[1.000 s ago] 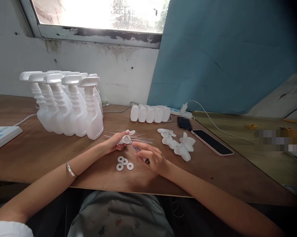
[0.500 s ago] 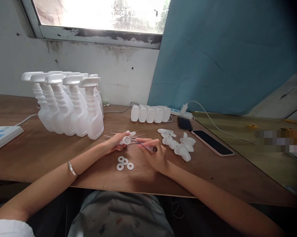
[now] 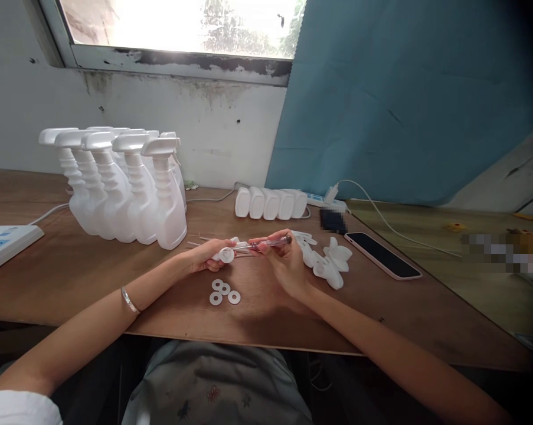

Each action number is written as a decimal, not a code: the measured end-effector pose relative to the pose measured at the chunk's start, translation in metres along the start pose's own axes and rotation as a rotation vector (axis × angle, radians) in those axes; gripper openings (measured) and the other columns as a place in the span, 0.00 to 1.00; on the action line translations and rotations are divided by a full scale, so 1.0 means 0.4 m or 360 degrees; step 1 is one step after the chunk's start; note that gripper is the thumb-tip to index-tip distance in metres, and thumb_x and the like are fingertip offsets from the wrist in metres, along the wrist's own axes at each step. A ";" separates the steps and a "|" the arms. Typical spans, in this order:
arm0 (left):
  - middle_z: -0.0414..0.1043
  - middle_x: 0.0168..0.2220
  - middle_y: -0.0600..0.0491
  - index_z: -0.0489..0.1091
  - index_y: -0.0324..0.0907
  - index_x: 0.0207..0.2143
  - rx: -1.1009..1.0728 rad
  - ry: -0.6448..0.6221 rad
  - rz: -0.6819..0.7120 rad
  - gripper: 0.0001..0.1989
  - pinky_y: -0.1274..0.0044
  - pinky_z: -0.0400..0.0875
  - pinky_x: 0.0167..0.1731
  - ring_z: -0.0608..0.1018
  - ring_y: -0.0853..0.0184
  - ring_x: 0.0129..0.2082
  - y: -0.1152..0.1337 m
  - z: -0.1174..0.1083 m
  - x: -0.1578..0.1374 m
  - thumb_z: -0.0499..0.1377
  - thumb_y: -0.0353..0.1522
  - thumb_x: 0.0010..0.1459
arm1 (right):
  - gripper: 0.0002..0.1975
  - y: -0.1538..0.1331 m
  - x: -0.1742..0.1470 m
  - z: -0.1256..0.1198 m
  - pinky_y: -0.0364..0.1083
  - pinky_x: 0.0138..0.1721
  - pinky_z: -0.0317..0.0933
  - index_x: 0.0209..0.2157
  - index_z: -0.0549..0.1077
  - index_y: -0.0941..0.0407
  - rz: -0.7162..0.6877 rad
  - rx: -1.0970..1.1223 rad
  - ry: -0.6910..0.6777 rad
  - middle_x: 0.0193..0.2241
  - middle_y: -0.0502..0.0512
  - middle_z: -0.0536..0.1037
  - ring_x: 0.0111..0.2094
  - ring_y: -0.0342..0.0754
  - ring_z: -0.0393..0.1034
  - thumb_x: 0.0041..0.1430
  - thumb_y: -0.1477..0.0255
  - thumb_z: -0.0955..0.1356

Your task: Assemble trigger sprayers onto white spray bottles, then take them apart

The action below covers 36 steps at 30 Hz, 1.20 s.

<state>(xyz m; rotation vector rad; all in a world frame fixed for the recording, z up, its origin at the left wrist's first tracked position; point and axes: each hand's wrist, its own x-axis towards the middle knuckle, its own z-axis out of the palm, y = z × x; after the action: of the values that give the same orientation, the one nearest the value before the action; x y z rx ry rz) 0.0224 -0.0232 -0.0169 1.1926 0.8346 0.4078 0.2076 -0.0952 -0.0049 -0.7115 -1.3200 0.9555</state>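
My left hand (image 3: 203, 255) grips a white spray trigger head (image 3: 226, 255), its round collar facing me. In my right hand (image 3: 288, 262) is a screwdriver (image 3: 274, 242) with a clear, pinkish handle, held nearly level. Its thin shaft reaches left to the spray head's collar; the exact contact of the tip is too small to tell. Just below my hands, several flat white ring washers (image 3: 234, 297) lie on the table. Thin dip tubes (image 3: 196, 243) lie partly hidden behind my left hand. More loose white spray heads (image 3: 330, 271) are piled right of my right hand.
Several white spray bottles (image 3: 164, 200) with heads fitted stand at the left back. A row of white bottles (image 3: 272, 204) lies at the back, bases facing me. A phone (image 3: 382, 255), a power strip (image 3: 9, 245) and a white cable (image 3: 376, 212) are on the table too.
My right hand has turned and lifted slightly, so the screwdriver's handle end now points up and to the right. My left hand stays nearly in place with the spray head.
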 end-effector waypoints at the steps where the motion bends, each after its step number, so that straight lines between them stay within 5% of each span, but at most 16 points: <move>1: 0.53 0.13 0.60 0.62 0.38 0.27 0.0076 0.0071 0.0040 0.15 0.85 0.38 0.09 0.49 0.80 0.09 -0.001 0.000 -0.001 0.53 0.43 0.53 | 0.13 0.000 -0.002 -0.001 0.48 0.35 0.68 0.32 0.59 0.52 -0.0010 -0.0057 -0.0028 0.31 0.51 0.78 0.35 0.46 0.74 0.51 0.68 0.69; 7: 0.56 0.15 0.59 0.64 0.39 0.33 0.0456 0.0306 0.0127 0.18 0.84 0.40 0.10 0.53 0.79 0.10 0.007 0.009 -0.012 0.56 0.45 0.51 | 0.13 -0.008 -0.015 -0.001 0.46 0.34 0.67 0.30 0.59 0.53 -0.0100 -0.0401 -0.0115 0.33 0.52 0.78 0.35 0.46 0.74 0.49 0.68 0.69; 16: 0.57 0.14 0.59 0.63 0.40 0.28 0.0656 0.0454 0.0023 0.16 0.83 0.42 0.09 0.53 0.78 0.09 0.013 0.024 -0.020 0.55 0.45 0.51 | 0.16 0.019 0.025 -0.016 0.52 0.39 0.69 0.31 0.59 0.54 0.0304 0.0036 0.0016 0.29 0.52 0.78 0.36 0.48 0.74 0.47 0.65 0.70; 24: 0.60 0.15 0.57 0.66 0.39 0.33 0.0872 0.0536 0.0114 0.16 0.83 0.47 0.09 0.58 0.75 0.11 0.009 0.016 -0.019 0.54 0.44 0.50 | 0.12 -0.011 -0.012 -0.002 0.46 0.33 0.68 0.30 0.59 0.54 -0.0087 -0.0492 -0.0177 0.31 0.52 0.78 0.34 0.46 0.74 0.50 0.68 0.69; 31: 0.67 0.19 0.55 0.66 0.39 0.28 0.1110 0.0608 0.0246 0.15 0.82 0.56 0.13 0.68 0.71 0.16 0.010 0.032 -0.027 0.55 0.42 0.49 | 0.14 0.005 0.014 -0.011 0.49 0.34 0.70 0.30 0.61 0.54 0.0264 -0.0253 -0.0080 0.26 0.50 0.75 0.31 0.47 0.74 0.47 0.65 0.70; 36: 0.65 0.18 0.56 0.66 0.39 0.31 0.1070 0.0664 0.0279 0.16 0.82 0.55 0.13 0.67 0.71 0.15 0.012 0.031 -0.030 0.55 0.43 0.49 | 0.15 0.015 0.016 -0.014 0.48 0.32 0.71 0.30 0.61 0.54 0.0267 -0.0207 -0.0039 0.25 0.48 0.74 0.28 0.46 0.73 0.46 0.65 0.70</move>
<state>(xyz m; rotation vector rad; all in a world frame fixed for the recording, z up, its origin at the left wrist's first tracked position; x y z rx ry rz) 0.0246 -0.0377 -0.0067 1.8474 1.2909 0.5521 0.2119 -0.0862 -0.0078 -0.9243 -1.3688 1.0210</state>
